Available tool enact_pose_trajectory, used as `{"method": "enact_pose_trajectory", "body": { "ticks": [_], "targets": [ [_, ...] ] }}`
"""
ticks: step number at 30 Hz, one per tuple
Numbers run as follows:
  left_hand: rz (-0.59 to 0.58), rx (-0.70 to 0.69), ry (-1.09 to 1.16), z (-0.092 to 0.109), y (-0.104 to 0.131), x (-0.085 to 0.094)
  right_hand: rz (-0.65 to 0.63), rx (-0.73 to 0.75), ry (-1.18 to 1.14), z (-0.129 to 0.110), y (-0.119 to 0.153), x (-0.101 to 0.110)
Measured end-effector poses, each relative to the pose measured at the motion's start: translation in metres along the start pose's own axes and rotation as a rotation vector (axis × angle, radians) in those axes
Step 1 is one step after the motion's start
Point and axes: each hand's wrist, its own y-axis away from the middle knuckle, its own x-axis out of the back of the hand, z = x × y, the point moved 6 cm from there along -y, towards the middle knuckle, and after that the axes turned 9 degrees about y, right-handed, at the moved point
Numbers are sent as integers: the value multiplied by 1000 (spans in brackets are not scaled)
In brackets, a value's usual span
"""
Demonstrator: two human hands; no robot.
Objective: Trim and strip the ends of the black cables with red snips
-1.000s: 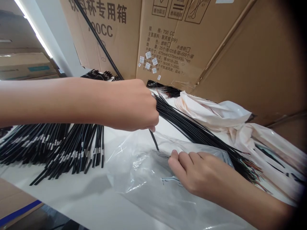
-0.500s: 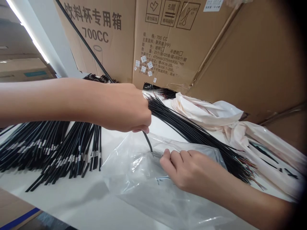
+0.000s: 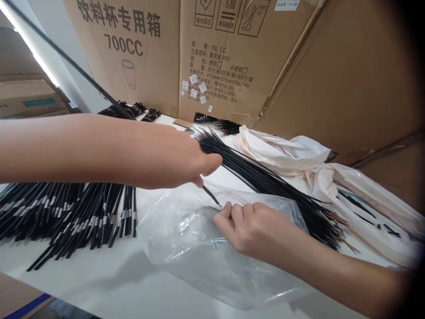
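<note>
A long black cable (image 3: 68, 56) slants down from the upper left, passes behind my left forearm and comes out below my left hand (image 3: 186, 161). The fingers of that hand are closed on it near its lower end. Right at the cable's tip, my right hand (image 3: 244, 223) is closed with thumb and forefinger pinched. What lies in that pinch is too small to make out. Beneath both hands spreads a clear plastic bag (image 3: 186, 261) with a small printed mark. My left forearm hides part of the table behind it.
Black cables with white labels (image 3: 79, 226) lie in a pile at left. A bundle of black cables with bare coloured wire ends (image 3: 265, 177) runs to the right beside white plastic bags (image 3: 285, 153). Large cardboard boxes (image 3: 215, 57) stand behind the white table (image 3: 109, 283).
My left hand has turned and its thumb has shifted right. The cable's lower end now slants toward my right fingertips, and its upper part has swung left. The view has shifted slightly.
</note>
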Motion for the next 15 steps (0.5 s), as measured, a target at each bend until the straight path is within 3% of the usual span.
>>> {"method": "enact_pose_trajectory", "body": {
  "ticks": [3,7,10,15],
  "targets": [
    [-139,-21,-42,7,4,-4,-6,-24,-8,4,1,-1],
    [-121,-119,-81,13,10,-4,8,-50,-50,9,5,6],
    [-123,-70,-168,15,13,1,13,-62,-50,12,6,9],
    [-226,77,-279,17,14,9,5,-83,-53,16,4,9]
  ]
}}
